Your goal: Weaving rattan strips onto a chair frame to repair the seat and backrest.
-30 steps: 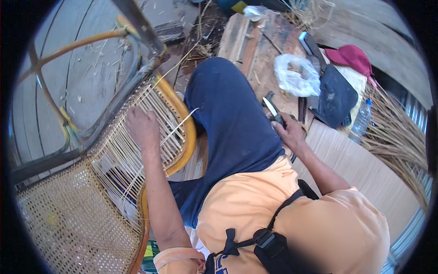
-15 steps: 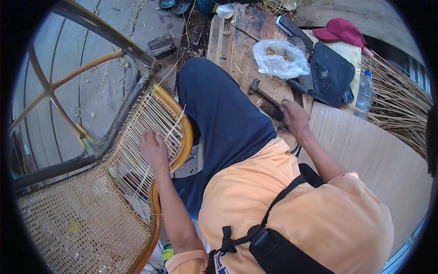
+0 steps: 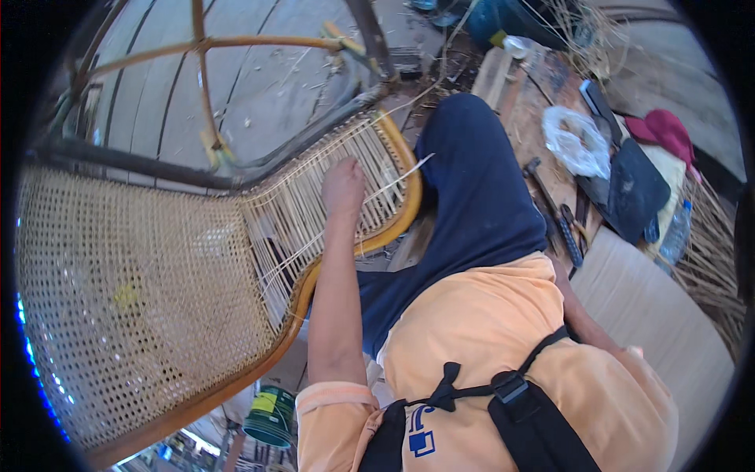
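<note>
A wooden-framed chair with a woven cane panel (image 3: 141, 259) stands at my left. Its narrower section carries loose parallel cane strands (image 3: 303, 189), with a pale strip (image 3: 393, 186) running slantwise across them and past the yellow-brown rim (image 3: 407, 211). My left hand (image 3: 344, 186) rests on these strands, fingers curled closed; whatever they grip is hidden. Of my right arm only the forearm (image 3: 583, 315) shows; the hand is out of sight behind my body and thigh. Closest to that arm lie a hammer (image 3: 543, 179) and a dark-handled tool (image 3: 569, 240) on a plank.
On the right are a plastic bag (image 3: 578, 141), pliers (image 3: 579, 224), a dark flat pad (image 3: 638, 189), a red cap (image 3: 662, 134), a water bottle (image 3: 676, 232) and a cane bundle (image 3: 712, 259). A green bucket (image 3: 269, 415) stands below the chair.
The view has swung left, so everything sits further right. My right hand has drawn back from the tools, out of sight. My left hand stays closed on the strands.
</note>
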`<state>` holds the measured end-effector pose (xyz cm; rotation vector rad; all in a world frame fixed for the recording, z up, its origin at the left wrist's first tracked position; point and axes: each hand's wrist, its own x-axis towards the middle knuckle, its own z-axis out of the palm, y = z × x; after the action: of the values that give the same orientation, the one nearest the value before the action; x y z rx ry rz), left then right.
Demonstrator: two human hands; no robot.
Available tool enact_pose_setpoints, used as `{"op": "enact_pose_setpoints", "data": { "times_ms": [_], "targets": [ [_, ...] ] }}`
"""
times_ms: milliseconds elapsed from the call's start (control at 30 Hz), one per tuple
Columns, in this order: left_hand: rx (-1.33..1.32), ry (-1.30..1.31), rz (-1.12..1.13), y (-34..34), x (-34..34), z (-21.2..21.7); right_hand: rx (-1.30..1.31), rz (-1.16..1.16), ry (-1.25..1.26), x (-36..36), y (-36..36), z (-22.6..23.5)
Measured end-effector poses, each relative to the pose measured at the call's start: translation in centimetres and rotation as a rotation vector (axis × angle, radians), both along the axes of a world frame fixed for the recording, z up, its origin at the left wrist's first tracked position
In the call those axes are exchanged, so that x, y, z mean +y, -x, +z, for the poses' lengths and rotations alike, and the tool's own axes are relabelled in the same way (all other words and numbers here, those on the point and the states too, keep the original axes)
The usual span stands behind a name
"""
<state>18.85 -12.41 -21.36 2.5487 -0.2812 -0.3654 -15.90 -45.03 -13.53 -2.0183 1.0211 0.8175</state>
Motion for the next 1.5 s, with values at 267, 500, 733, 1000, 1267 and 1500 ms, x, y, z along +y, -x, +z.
{"op": "enact_pose_setpoints", "data": {
  "times_ms": [267, 500, 733, 1000, 1267, 1500],
  "targets": [
    [0.025, -0.114, 0.03, -3.7, -2.6, -2.7, -0.218, -0.233, 0.009, -3.1, -9.3, 12.7],
    [-0.103, -0.018, 0.059, -5.1, -5.0, -4.9, -0.317, -0.287, -0.599, 3.0, -22.8, 14.5],
    [-0.086, -0.037, 0.06, -5.5, -6.0, -6.1, 0.269, -0.21, -0.686, 10.7, -36.8, 4.0],
    [-0.167, -0.052, -0.029, -5.8, -5.3, -6.4, 0.042, 0.507, -0.668, 12.1, -41.9, -8.7],
    [-0.137, -0.068, -0.041, -5.8, -5.5, -6.4, -0.103, 0.668, -0.677, 11.6, -40.6, -13.5],
    [-0.247, -0.001, -0.04, -6.0, -6.0, -6.4, -0.216, 0.861, -0.555, 11.3, -42.1, -8.7]
  ]
}}
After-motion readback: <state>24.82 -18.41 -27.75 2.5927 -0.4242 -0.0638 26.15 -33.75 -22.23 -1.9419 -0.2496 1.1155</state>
